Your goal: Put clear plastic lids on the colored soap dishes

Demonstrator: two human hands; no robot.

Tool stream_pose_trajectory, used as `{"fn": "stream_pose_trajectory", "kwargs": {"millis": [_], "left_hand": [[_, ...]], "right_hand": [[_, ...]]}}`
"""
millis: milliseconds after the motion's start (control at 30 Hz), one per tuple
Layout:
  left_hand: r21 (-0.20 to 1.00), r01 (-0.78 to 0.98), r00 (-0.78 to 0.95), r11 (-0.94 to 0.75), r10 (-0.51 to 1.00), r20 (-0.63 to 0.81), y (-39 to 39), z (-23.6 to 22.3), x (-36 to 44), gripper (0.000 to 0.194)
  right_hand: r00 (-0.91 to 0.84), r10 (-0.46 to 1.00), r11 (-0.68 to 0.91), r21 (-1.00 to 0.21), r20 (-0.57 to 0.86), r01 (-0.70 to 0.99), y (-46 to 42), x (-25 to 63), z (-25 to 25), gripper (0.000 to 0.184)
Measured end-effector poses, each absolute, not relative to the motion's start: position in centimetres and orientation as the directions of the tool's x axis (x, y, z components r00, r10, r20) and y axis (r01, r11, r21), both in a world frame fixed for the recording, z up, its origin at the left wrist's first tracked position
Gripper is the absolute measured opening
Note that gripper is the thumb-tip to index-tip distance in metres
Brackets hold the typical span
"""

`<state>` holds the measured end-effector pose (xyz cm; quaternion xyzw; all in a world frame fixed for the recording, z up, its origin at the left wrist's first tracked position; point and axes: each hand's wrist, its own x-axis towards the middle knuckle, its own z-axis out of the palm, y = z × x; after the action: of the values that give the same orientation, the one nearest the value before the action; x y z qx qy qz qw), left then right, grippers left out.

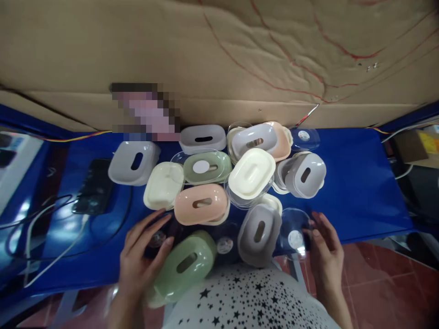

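Observation:
My left hand (146,251) is at the front left, its fingers apart and curved over a clear plastic lid (157,238) with a round sticker. Its thumb lies near a green soap-box-like tray (187,262) with an oval slot, tilted at the table's front edge. On the right, my right hand (325,246) has its fingers apart, at the rim of another clear lid (290,219); some contact is blurred. Between the hands lie a grey slotted tray (259,233), a peach slotted tray (185,203) and a clear lid with a sticker (225,246).
Behind them are cream bases (252,173), a green tray under a clear lid (222,164) and several grey trays (133,164). A black phone (96,183) with cables lies left on the blue table (360,183). Cardboard (240,55) stands behind; a blurred patch covers something there.

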<state>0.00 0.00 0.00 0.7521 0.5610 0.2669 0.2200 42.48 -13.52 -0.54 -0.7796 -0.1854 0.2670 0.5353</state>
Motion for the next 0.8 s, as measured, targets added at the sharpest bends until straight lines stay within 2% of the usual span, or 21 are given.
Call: {"fn": "stream_pose_trajectory", "kwargs": {"millis": [133, 267, 367, 567, 667, 800], "left_hand": [[0.677, 0.703, 0.216, -0.219, 0.972, 0.09, 0.0, 0.6, 1.5, 0.039], [0.709, 0.668, 0.205, -0.224, 0.972, 0.114, 0.4, 1.0, 2.5, 0.034], [0.717, 0.659, 0.183, -0.227, 0.973, 0.141, 0.7, 1.0, 2.8, 0.032], [0.707, 0.664, 0.224, -0.243, 0.967, 0.122, 1.1, 0.8, 2.4, 0.033], [0.701, 0.656, 0.32, -0.279, 0.944, 0.077, 1.5, 0.9, 1.8, 0.035], [0.738, 0.597, 0.438, -0.316, 0.899, 0.03, 2.3, 1.5, 1.2, 0.037]], "right_hand": [[0.619, 0.712, -0.369, -0.926, -0.333, -0.073, -13.0, 42.6, -0.4, 0.06], [0.42, 0.81, -0.391, -0.911, -0.409, -0.132, -12.4, 43.6, -0.6, 0.061], [0.318, 0.828, -0.458, -0.884, -0.463, -0.094, -11.9, 44.7, -0.4, 0.065], [0.227, 0.847, -0.485, -0.874, -0.481, -0.04, -10.5, 46.1, 0.5, 0.056], [0.007, 0.839, -0.543, -0.838, -0.544, -0.052, -9.6, 46.8, 0.8, 0.055], [-0.301, 0.771, -0.603, -0.795, -0.56, -0.065, -7.5, 47.5, 0.8, 0.078]]}}
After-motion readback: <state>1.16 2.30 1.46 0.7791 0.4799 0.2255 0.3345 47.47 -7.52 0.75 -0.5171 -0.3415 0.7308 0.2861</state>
